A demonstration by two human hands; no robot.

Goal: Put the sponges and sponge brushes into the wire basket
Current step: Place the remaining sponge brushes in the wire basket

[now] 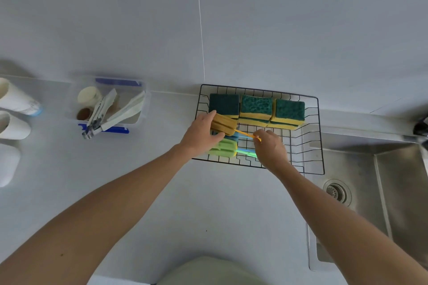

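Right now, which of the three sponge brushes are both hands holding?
The orange sponge brush: left hand on its head, right hand on its handle. The blue and green ones lie beneath.

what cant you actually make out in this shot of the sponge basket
Head view only:
- Blue sponge brush: mostly hidden under the orange sponge brush and the left hand.
- Handle ends of the brushes: covered by the right hand, so its grip is unclear.
- Lower sponges in the wire basket: only edges show beneath the top ones, count uncertain.
- Clear container contents: too blurred to identify.
- Tap: cut off by the right edge.
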